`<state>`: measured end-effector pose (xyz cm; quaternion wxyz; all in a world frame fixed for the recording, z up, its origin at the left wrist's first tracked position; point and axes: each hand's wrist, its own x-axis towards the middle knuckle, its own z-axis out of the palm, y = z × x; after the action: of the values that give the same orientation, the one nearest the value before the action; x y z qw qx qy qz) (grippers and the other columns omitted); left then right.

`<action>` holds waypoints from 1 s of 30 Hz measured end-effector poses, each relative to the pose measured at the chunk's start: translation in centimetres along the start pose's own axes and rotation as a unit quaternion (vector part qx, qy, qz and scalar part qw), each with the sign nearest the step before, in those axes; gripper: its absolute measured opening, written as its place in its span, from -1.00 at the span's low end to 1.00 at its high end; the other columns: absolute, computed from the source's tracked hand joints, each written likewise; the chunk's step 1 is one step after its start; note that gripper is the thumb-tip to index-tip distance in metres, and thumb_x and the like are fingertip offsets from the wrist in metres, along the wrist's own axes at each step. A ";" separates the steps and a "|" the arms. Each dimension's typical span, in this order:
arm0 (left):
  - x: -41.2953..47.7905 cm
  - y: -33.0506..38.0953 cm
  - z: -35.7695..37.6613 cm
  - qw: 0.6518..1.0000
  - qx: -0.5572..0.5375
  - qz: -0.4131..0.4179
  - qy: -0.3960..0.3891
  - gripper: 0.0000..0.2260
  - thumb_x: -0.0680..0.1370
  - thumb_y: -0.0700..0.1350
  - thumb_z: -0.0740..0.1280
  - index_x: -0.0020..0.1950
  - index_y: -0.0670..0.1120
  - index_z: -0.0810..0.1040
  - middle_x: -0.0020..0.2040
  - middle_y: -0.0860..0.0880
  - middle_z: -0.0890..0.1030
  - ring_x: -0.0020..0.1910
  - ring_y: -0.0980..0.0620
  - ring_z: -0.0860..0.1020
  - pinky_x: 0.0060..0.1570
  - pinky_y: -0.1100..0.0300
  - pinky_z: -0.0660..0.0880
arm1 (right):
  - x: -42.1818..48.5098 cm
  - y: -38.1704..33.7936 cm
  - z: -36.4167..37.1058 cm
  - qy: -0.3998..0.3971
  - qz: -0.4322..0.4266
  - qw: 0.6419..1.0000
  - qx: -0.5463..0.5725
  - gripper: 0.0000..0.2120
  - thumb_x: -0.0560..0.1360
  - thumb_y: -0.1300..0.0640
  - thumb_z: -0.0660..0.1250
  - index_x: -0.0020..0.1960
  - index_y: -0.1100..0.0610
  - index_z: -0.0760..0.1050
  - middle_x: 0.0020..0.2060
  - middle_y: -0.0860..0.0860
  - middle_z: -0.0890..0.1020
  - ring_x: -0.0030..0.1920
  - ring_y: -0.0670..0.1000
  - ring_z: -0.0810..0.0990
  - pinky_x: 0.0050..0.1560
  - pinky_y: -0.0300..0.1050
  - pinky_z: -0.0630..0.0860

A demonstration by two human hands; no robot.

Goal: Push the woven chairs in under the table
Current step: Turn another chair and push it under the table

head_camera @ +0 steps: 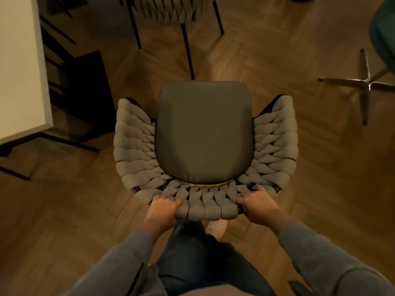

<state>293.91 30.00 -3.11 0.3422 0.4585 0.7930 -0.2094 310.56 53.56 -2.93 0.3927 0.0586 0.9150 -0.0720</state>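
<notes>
Woven chair [205, 133] stands before the person, both hands, left [163, 207] and right [259, 202], gripping its backrest top.

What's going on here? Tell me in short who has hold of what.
A person stands behind a woven chair and grips the top of its backrest, left hand and right hand one to each side. The chair stands on the wooden floor, apart from the white table at the left and not yet under it. A second woven chair stands further ahead.
</notes>
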 end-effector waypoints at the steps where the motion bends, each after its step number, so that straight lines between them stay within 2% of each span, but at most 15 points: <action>1: 0.0 0.0 -0.1 1.000 -0.006 0.001 0.003 -0.52 0.56 0.08 0.22 0.47 0.06 0.28 0.35 -0.02 0.47 0.34 -0.09 0.40 0.30 0.02 0.30 | 0.3 0.3 -0.3 -0.005 -0.009 1.000 -0.008 -0.70 0.58 0.14 0.17 0.29 -0.02 0.43 0.14 0.01 0.56 0.17 0.07 0.54 0.42 0.16 0.15; 6: 1.2 -1.5 -2.1 0.998 -0.049 0.011 0.047 -0.59 0.55 0.08 0.23 0.39 0.02 0.39 0.22 -0.02 0.56 0.21 -0.06 0.50 0.20 0.10 0.42 | 3.0 2.7 -3.4 0.003 -0.043 0.998 -0.056 -0.67 0.57 0.13 0.18 0.32 -0.03 0.42 0.18 -0.01 0.57 0.20 0.06 0.54 0.43 0.16 0.13; 9: 2.7 -3.1 -3.3 0.995 -0.076 0.014 0.056 -0.67 0.54 0.04 0.25 0.29 0.02 0.46 0.15 0.00 0.59 0.11 -0.02 0.55 0.09 0.12 0.49 | 5.3 4.5 -6.3 0.009 -0.060 0.995 -0.084 -0.69 0.58 0.13 0.17 0.29 -0.04 0.43 0.15 -0.02 0.58 0.17 0.06 0.54 0.36 0.13 0.19; 11: 4.0 -4.0 -4.2 0.995 -0.089 0.021 0.048 -0.66 0.53 0.05 0.25 0.30 0.03 0.45 0.14 0.00 0.59 0.06 -0.01 0.56 0.04 0.11 0.51 | 7.1 5.7 -7.9 0.013 -0.069 0.992 -0.102 -0.71 0.58 0.12 0.17 0.28 -0.05 0.43 0.12 -0.03 0.58 0.13 0.06 0.56 0.29 0.10 0.25; 15: 6.8 -5.6 -6.2 0.991 -0.126 0.013 0.050 -0.49 0.53 0.09 0.25 0.48 0.08 0.29 0.23 -0.03 0.54 0.13 -0.06 0.55 0.08 0.08 0.48 | 11.6 8.6 -11.1 0.027 -0.098 0.986 -0.129 -0.76 0.56 0.13 0.18 0.18 -0.05 0.47 0.05 -0.03 0.60 0.07 0.07 0.56 0.25 0.08 0.29; 18: 8.7 -6.6 -7.6 0.987 -0.150 0.005 0.059 -0.47 0.56 0.07 0.24 0.52 0.11 0.21 0.27 -0.02 0.53 0.16 -0.06 0.54 0.09 0.07 0.46 | 14.7 10.3 -14.2 0.026 -0.112 0.981 -0.158 -0.74 0.54 0.16 0.19 0.18 -0.06 0.47 0.05 -0.03 0.59 0.09 0.08 0.56 0.26 0.08 0.27; 25: 12.4 -9.2 -12.0 0.978 -0.194 -0.041 0.070 -0.52 0.59 -0.04 0.23 0.51 0.12 0.25 0.28 -0.03 0.54 0.21 -0.06 0.52 0.15 0.08 0.42 | 20.7 12.2 -22.5 0.039 -0.136 0.967 -0.211 -0.71 0.55 0.18 0.20 0.22 -0.07 0.46 0.11 -0.04 0.58 0.11 0.05 0.57 0.27 0.04 0.22; 30: 14.5 -9.7 -14.2 0.973 -0.211 -0.069 0.062 -0.53 0.59 -0.05 0.22 0.50 0.10 0.25 0.25 -0.06 0.56 0.18 -0.09 0.53 0.12 0.05 0.44 | 23.8 14.3 -26.2 0.030 -0.162 0.957 -0.239 -0.68 0.58 0.17 0.16 0.29 -0.08 0.43 0.18 -0.05 0.56 0.15 0.05 0.55 0.30 0.06 0.20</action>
<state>275.46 42.84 -4.01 0.3665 0.3322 0.8685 -0.0319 277.98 73.45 -3.62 0.3504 -0.1839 0.9142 0.0877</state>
